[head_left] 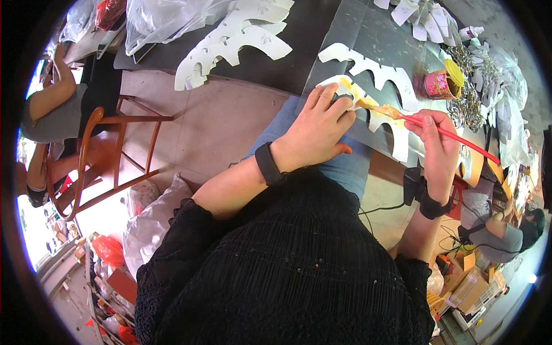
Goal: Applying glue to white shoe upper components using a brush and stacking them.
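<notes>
My left hand (pixel 313 135) lies over a scalloped white cut-out piece (pixel 397 141) at the table's near edge, fingers spread and pressed on it. Yellow paste is smeared along the upper part of this piece. In my right hand (pixel 440 141) is a brush (pixel 474 149) with a thin red handle, gripped between thumb and fingers. Its yellowish bristles touch the piece just right of my left fingertips. Just beyond lies a second scalloped white piece (pixel 382 75). A pink tub (pixel 438 85) with a yellow rim stands to the right of both pieces.
More scalloped white pieces (pixel 230 49) overlap on the dark table at the left. Metal chains (pixel 468 109) and clear plastic bags (pixel 509 98) crowd the right side, near a small white bottle (pixel 471 32). A wooden chair (pixel 115 138) stands left; other people sit at both sides.
</notes>
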Tool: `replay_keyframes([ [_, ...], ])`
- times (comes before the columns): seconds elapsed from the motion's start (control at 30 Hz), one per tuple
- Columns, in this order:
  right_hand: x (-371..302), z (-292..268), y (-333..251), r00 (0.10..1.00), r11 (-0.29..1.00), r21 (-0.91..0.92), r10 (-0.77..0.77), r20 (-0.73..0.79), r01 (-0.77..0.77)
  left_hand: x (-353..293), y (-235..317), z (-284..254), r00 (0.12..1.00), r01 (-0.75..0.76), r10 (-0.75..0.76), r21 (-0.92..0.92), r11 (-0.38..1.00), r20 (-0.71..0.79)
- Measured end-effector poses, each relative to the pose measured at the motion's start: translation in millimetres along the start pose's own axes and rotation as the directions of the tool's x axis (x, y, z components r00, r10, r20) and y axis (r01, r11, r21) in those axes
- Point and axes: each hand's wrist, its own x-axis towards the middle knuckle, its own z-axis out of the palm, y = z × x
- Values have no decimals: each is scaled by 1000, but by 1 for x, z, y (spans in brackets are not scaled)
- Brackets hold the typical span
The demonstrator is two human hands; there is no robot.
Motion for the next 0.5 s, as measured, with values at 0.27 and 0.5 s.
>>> replay_keyframes([
  [0.27, 0, -2, -3, 1000, 997, -68, -31, -3, 31, 2, -1, 0, 1000, 0, 1, -14, 1000, 12],
  [0.5, -8, -8, -7, 997, 985, -168, -41, -70, 29, 1, -2, -2, 1000, 7, -7, -21, 1000, 10],
])
